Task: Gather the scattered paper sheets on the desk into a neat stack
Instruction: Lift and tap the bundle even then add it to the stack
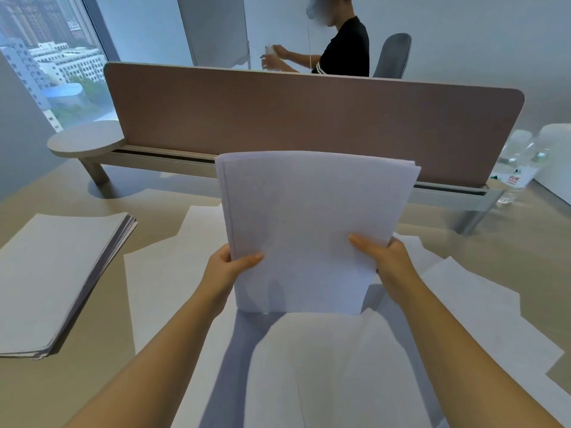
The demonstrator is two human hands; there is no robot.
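our left hand [230,267] and right hand [384,257] grip a sheaf [312,223] upright, its bottom edge on loose sheets [340,366]. a stack [52,273] lies left on the desk [92,381].

Held sheets [309,230]: white paper, matt, smooth. Side stack [58,273]: same matt paper. Desk [86,375]: beige, smooth, slight sheen. Divider [309,118]: matt brown, cloth-like. Bottles [522,162]: clear glossy plastic.

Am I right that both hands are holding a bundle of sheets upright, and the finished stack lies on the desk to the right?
Not quite. Both the left hand and right hand do hold the bundle of sheets upright, but the head view shows the finished stack lying on the desk to the left, not the right.
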